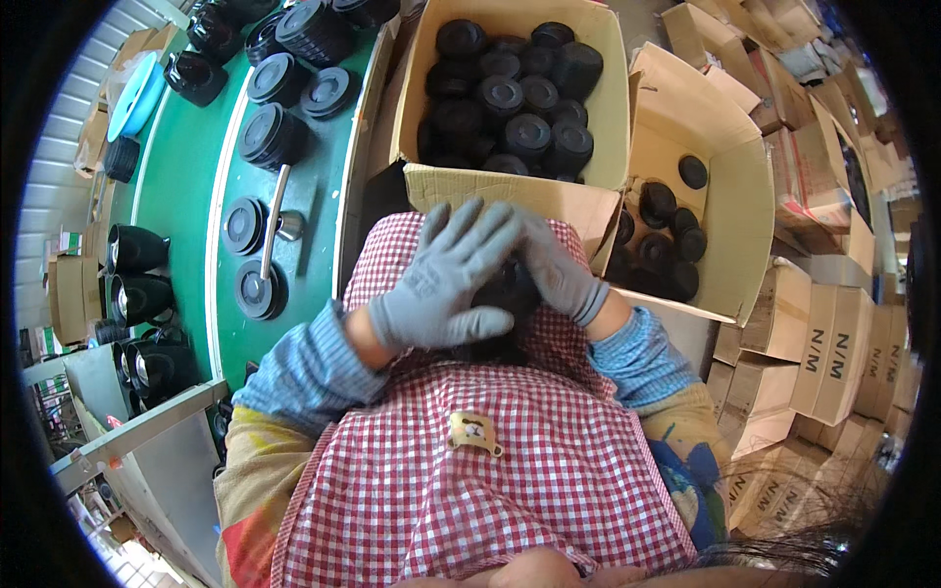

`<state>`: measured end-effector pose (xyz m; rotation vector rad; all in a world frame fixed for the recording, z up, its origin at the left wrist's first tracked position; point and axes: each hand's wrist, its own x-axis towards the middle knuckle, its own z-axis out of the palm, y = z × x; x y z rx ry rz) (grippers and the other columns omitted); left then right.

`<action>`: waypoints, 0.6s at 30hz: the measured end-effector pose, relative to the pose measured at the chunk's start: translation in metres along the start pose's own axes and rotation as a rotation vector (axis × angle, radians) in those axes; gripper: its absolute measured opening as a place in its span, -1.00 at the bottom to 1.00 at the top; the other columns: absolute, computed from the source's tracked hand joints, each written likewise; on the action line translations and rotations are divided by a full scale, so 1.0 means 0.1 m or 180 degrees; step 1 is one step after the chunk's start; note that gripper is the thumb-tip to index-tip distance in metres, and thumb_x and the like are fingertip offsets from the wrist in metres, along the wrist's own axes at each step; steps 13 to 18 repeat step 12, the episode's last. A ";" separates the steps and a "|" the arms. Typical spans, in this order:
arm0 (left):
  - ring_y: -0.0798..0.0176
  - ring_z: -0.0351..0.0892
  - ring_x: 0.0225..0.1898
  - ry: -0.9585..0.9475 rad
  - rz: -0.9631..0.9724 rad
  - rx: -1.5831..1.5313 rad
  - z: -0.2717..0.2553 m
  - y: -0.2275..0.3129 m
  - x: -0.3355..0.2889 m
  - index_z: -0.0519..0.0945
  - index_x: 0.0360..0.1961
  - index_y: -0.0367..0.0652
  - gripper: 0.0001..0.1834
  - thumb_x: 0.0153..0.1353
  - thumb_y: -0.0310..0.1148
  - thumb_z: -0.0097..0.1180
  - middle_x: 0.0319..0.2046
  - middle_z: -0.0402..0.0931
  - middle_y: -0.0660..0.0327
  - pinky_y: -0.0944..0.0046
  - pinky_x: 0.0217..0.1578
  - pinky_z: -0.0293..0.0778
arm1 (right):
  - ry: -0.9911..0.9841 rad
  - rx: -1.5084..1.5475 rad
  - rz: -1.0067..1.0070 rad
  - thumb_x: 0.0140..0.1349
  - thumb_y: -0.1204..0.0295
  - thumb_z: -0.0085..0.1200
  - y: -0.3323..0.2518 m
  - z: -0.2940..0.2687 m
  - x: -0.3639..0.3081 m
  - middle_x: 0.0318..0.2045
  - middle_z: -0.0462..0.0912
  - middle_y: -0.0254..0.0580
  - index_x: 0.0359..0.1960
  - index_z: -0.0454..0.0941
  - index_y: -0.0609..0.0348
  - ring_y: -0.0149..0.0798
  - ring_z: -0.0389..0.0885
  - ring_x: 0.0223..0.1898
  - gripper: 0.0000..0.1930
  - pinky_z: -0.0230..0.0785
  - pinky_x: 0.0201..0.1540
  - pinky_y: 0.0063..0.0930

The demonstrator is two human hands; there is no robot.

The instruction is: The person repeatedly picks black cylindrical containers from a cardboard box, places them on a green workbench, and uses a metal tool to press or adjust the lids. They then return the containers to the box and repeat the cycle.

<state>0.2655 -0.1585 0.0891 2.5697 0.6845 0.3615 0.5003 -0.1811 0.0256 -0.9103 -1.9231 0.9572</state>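
Note:
My left hand (pixel 446 279) in a grey glove lies flat over a black round lid (pixel 508 292) held against my red-and-white checked apron (pixel 510 441). My right hand (pixel 557 267), also grey-gloved, presses on the same lid from the right side. Most of the lid is hidden under the two gloves. Just beyond my hands stands a cardboard box (pixel 510 191) filled with several black round lids (pixel 510 98).
To the right a second open cardboard box (pixel 730 167) holds several black lids. On the left a green conveyor belt (pixel 186 186) carries black lids, stacks of lids and a metal-handled lid (pixel 265 265). Black pots (pixel 137 294) stand at the far left. Stacked cartons (pixel 823 363) sit at the right.

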 end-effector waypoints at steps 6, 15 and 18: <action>-0.24 0.30 0.38 -0.0346 -0.1213 0.0072 -0.02 -0.44 0.00 0.39 0.37 -0.17 -0.30 0.41 0.12 -0.04 0.33 0.36 -0.15 -0.16 0.39 0.12 | -0.0798 0.0075 0.0072 0.45 -0.18 -0.31 -0.33 -0.08 -0.02 0.44 0.25 0.20 0.42 0.29 0.28 0.19 0.08 0.51 -0.20 -0.21 0.55 0.01; -0.20 0.54 0.18 -0.1008 -0.1883 -0.1659 0.29 -0.87 0.73 0.55 0.19 -0.21 -0.45 0.44 0.01 0.00 0.06 0.60 -0.18 -0.06 0.25 0.38 | -0.1410 -0.1674 -0.0760 0.22 -0.45 -0.18 -0.50 0.08 0.39 0.52 0.08 0.10 0.51 0.22 -0.14 0.08 -0.17 0.59 -0.06 -0.35 0.53 0.19; -0.20 0.54 0.18 -0.1008 -0.1883 -0.1659 0.29 -0.87 0.73 0.55 0.19 -0.21 -0.45 0.44 0.01 0.00 0.06 0.60 -0.18 -0.06 0.25 0.38 | -0.1410 -0.1674 -0.0760 0.22 -0.45 -0.18 -0.50 0.08 0.39 0.52 0.08 0.10 0.51 0.22 -0.14 0.08 -0.17 0.59 -0.06 -0.35 0.53 0.19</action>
